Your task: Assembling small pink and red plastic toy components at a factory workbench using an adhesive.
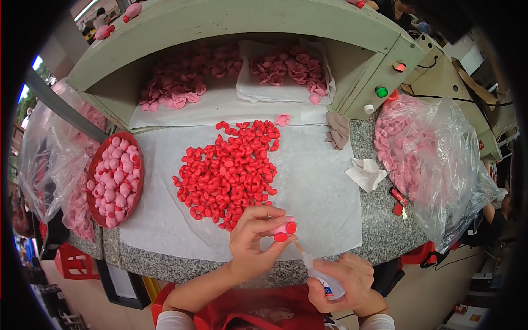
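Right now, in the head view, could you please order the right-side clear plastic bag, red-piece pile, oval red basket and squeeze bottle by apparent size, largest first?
1. Right-side clear plastic bag
2. Red-piece pile
3. Oval red basket
4. Squeeze bottle, partly hidden by the right hand

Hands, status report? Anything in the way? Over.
Left fingers pinching pink-and-red piece. Right fingers gripping squeeze bottle, tip close by. Red pile beyond, nothing seen between them.

The squeeze bottle (321,273) bears a label (328,290) too small to read
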### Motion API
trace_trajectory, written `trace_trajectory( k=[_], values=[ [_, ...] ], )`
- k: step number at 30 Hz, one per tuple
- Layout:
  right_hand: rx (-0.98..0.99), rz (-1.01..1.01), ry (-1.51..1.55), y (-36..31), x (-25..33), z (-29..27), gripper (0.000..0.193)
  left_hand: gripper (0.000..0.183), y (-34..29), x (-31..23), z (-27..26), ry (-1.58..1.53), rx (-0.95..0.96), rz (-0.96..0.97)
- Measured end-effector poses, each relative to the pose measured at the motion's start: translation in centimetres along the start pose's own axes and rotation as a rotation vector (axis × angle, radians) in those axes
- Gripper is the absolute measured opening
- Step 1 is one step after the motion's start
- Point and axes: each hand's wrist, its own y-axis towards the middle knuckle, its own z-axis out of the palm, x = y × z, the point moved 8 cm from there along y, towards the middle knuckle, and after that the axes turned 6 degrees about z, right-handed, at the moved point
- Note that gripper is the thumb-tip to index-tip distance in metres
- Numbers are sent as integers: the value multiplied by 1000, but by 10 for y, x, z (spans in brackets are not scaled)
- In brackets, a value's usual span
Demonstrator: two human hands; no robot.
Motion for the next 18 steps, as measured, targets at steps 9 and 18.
trace_trajectory(
  k=[9, 18],
  values=[
    [-42, -20, 5, -2, -1, 1, 38, 40, 0, 0, 0, 17, 25, 0],
    [-39, -33, 1, -2, 0, 1, 37, 40, 0, 0, 0, 1, 12, 7]
  ],
)
